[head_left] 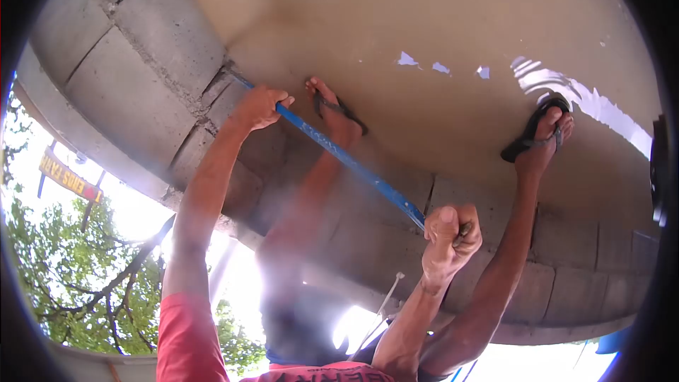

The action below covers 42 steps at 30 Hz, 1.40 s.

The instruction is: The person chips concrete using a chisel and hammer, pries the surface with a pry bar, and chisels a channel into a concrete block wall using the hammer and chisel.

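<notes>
"Two hands on the blue pole [346,159], then?" asks the first.

"Yes. It slants across the middle, from ten o'clock down to four. The left hand [260,107] is toward ten, fingers closed around the shaft; the right hand [449,237] makes a tight fist on it at four."

"And the far tip?"

"It runs past the left hand toward the block wall [127,78] at ten. Whether the two touch, one cannot tell."

"How does it handle?"

"Stiff, by the look: it stays straight between the grips. Probably light enough for two hands, though its material is unclear. Pale scuffs mark the blue surface, and it hardly seems fragile."

"Slippery?"

"Perhaps, if wet. Brown water [424,120] spreads around twelve, and the right foot [548,124], in a sandal [520,145], is between two and three."

"Where is the best hold?"

"Well apart, as the person has it: the left hand guides the tip, the right steadies the near end, and the bare middle offers a spare grip."
</notes>
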Available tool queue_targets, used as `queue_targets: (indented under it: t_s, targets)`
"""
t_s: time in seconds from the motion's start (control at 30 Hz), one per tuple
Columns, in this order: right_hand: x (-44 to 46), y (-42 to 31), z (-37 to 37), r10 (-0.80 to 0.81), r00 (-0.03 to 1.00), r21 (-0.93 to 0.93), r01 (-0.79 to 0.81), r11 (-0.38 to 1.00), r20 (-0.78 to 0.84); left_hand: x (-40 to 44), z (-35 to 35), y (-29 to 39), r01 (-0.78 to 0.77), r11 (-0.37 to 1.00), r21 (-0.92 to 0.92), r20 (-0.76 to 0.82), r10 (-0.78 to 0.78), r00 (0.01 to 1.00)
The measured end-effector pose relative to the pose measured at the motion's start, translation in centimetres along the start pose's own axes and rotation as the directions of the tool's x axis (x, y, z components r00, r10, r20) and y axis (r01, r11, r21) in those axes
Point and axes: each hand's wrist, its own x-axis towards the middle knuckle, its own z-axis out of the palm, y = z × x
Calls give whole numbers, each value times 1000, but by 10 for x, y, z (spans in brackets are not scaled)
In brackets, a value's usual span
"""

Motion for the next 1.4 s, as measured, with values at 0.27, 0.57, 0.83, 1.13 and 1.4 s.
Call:
queue_targets:
  t_s: [0.27, 0.57, 0.83, 1.13, 1.4]
  targets:
    - [-35, -71, -66, -69, 993, 143, 54, 988, 100, -26, -64, 90, -234, 972, -34, -255, 218, 942]
    - [-184, -235, -70, -593, 749, -32, 628, 777, 297, -108, -253, 194, -543, 839, -50, -504, 448, 738]
    - [-263, -274, -45, -545, 838, -177, 539, 823, 17, -514, -555, 224, -813, 486, 321, -947, 178, -267]
    - [-368, -352, -143, -620, 655, 22, 695, 719, -433, -884, -535, 264, -795, 4, 606, -774, 232, -589]
    - [-388, -323, -186, -587, 607, 92, 733, 674, -535, -972, -492, 260, -721, 108, 684, -723, 230, -652]
